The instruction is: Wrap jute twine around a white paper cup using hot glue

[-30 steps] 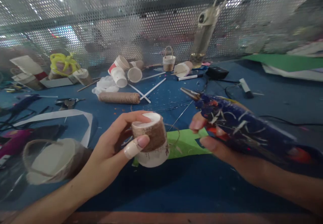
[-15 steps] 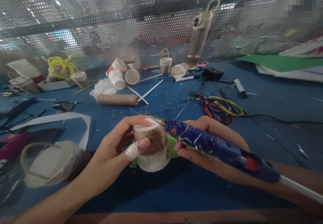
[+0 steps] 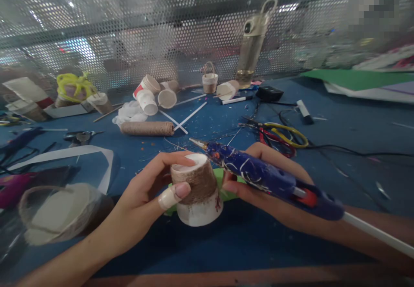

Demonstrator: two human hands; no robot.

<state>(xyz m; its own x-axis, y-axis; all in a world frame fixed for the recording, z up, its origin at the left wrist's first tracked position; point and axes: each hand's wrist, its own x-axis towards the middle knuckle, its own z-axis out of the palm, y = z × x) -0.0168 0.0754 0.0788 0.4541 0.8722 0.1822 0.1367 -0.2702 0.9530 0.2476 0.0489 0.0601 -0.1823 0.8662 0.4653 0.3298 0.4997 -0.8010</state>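
My left hand (image 3: pixel 155 188) grips a paper cup (image 3: pixel 199 213) turned bottom up, its narrower half wrapped in brown twine and its wide part bare white. The index finger lies on the cup's base; the bandaged thumb presses the twine. A reddish mark shows on the white part. My right hand (image 3: pixel 268 188) is closed around a blue glue gun (image 3: pixel 258 170) smeared with dried glue, a white glue stick (image 3: pixel 378 231) poking out of its rear. The metal nozzle hovers just above the cup's upper edge, apart from it. Something light green (image 3: pixel 231 185) lies behind the cup, partly hidden.
A twine roll (image 3: pixel 147 128), white sticks and paper cups lie farther back. Pliers with red and yellow handles (image 3: pixel 284 136) sit behind my right hand. A small basket (image 3: pixel 76 213) rests at left; a tall bottle (image 3: pixel 250 50) stands by the perforated metal screen.
The glue gun's nozzle has lifted off the cup's upper edge. The cup has turned a little in my left hand, bringing the reddish mark into view.
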